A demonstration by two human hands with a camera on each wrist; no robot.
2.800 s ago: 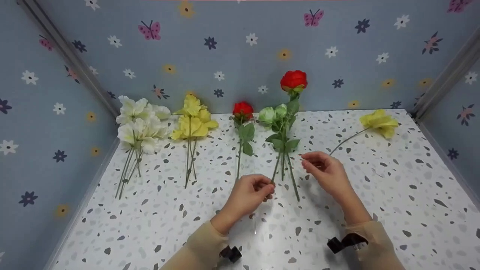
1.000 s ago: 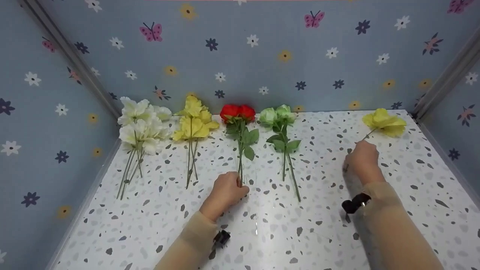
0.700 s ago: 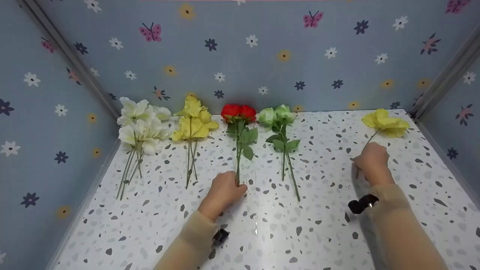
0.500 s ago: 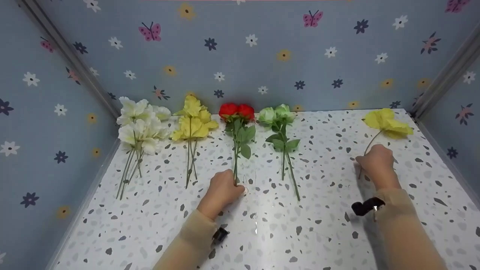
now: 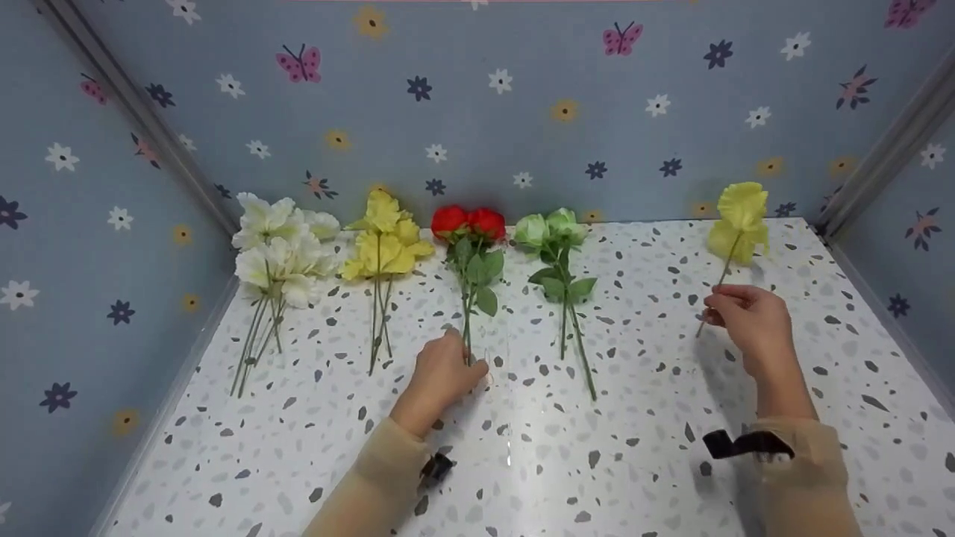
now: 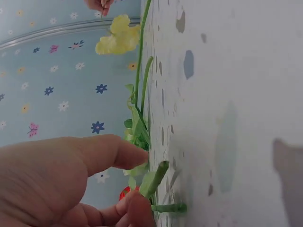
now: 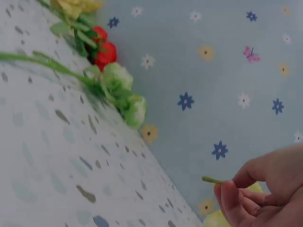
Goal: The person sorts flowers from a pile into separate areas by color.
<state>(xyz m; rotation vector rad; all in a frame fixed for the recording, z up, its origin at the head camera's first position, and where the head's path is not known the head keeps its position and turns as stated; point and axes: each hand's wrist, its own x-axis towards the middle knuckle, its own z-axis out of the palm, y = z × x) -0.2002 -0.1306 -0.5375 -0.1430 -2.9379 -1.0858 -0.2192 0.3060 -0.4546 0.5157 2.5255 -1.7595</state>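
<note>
Two red artificial roses lie side by side at the middle of the table, heads against the back wall. My left hand is at the lower ends of their stems. In the left wrist view, the thumb stands apart from the fingers, with the cut stem ends lying loose beside the fingertips. My right hand pinches a single yellow flower by its thin stem at the right side. The flower's head is raised, and the stem's end pokes out past the fingertips in the right wrist view.
To the left lie a bunch of white flowers and a bunch of yellow flowers. Green roses lie just right of the red ones. A flower-patterned wall bounds the speckled table behind and at both sides.
My left hand brought the second red rose over from the green ones and loosened its fingers. My right hand moved right, took the yellow flower's stem and raised its head.
</note>
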